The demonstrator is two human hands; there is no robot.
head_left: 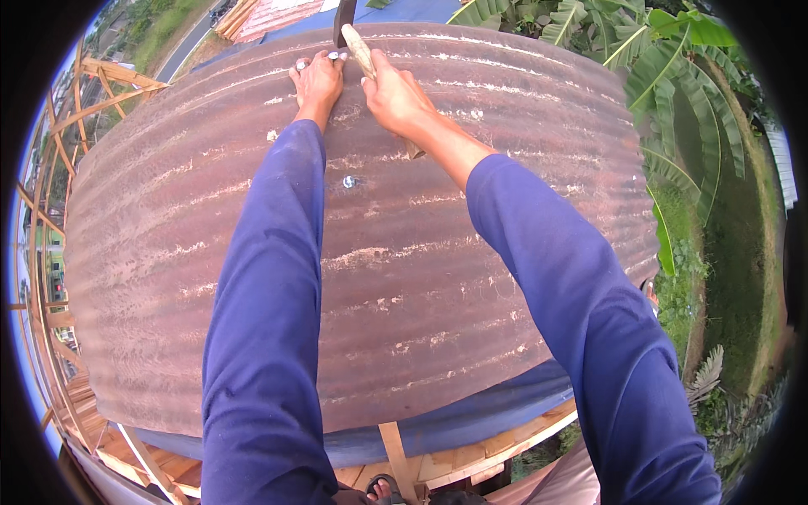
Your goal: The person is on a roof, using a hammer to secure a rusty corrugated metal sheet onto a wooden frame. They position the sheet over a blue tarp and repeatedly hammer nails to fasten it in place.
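Up on the roof here, both arms stretched out over a rusty corrugated metal sheet [252, 252]; my right hand [396, 97] is wrapped tight round the pale wooden handle of a hammer [358, 46], fingers fully curled, no gap, thumb lying along the top of the handle; the butt end of the handle pokes out below my wrist, and the dark head sits past my fingertips, right at the far edge of the sheet.

My left hand [318, 80] is just beside the right one, nearly touching it; palm down on the ridges, fingers only a little spread, tips bunched near the hammer head; there's a small shiny thing at the fingertips, maybe a nail [334, 56], but it's too small for me to say if I'm pinching it or just resting next to it; there's a ring on one finger too.

Back toward me from both hands, between my blue sleeves, there's one silver nail head [349, 181] already sitting in the sheet; a blue sheet [471, 421] peeks out under the near edge of the rusty one, with bare timber framing [396, 459] below that; banana leaves [665, 50] well off to the right of my right hand.
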